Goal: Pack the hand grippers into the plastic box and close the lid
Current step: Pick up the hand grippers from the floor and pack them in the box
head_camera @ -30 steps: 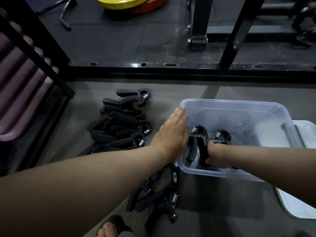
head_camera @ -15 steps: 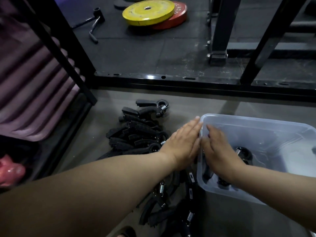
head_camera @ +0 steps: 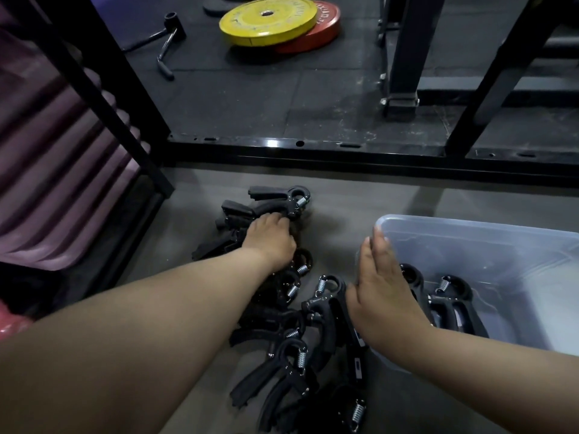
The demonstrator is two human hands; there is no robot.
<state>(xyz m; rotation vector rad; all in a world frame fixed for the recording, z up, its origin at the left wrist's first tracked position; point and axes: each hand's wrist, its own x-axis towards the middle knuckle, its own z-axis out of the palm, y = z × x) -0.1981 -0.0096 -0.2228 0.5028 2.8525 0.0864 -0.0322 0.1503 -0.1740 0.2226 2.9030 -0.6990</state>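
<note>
Two hand grippers (head_camera: 438, 303) sit in the plastic box (head_camera: 501, 239); left hand (head_camera: 271, 238) grasps a floor gripper (head_camera: 233, 219), right hand (head_camera: 380, 292) released; likely lifts next.

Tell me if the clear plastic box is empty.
No, at least two black spring-loaded hand grippers lie inside the clear plastic box.

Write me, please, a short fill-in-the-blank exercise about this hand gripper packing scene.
1. The left hand curls its fingers onto hand grippers piled on the ____.
2. The right hand, fingers straight, is beside the plastic box, which has no ____ on.
3. Inside the box, ____ hand grippers are visible.
4. The yellow plate overlaps another plate coloured ____.
Missing words: floor; lid; two; red.
</note>
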